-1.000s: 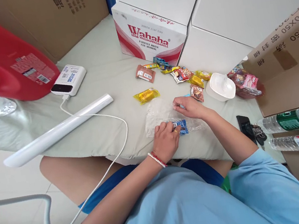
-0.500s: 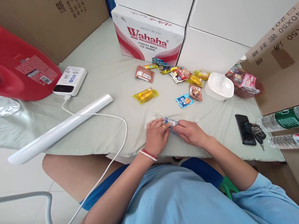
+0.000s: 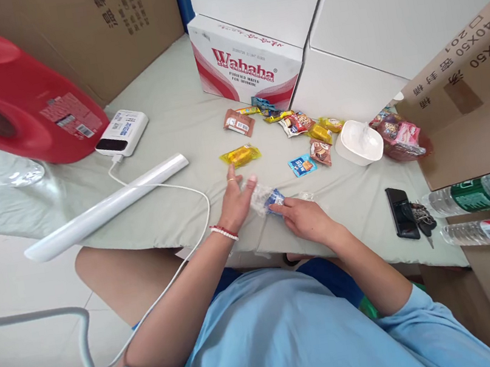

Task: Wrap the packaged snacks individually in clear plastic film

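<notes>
My right hand (image 3: 304, 216) pinches a clear plastic bag with a blue printed part (image 3: 276, 198), just above the cloth-covered table (image 3: 200, 129). To its left my left hand (image 3: 235, 202) is open, fingers stretched toward a yellow-wrapped snack (image 3: 241, 155), with the thumb apart near the bag's crumpled edge. Whether the fingertips touch the yellow wrapper is hard to tell. Beyond the hands lie a brown snack packet (image 3: 238, 123), a blue snack packet (image 3: 302, 165) and a round brown-wrapped snack (image 3: 321, 152).
A white bowl (image 3: 359, 143) and a bag of snacks (image 3: 403, 135) stand right, near a phone (image 3: 401, 213), keys (image 3: 424, 218) and water bottles (image 3: 481, 192). At left are a red jug (image 3: 21, 100), a white device (image 3: 122, 132), its cable and a white tube (image 3: 110, 206). A Wahaha carton (image 3: 248, 63) stands behind.
My left hand has let go of the clear bag and moved left and forward, its fingers opening out. My right hand still holds the bag, and more of its blue part shows.
</notes>
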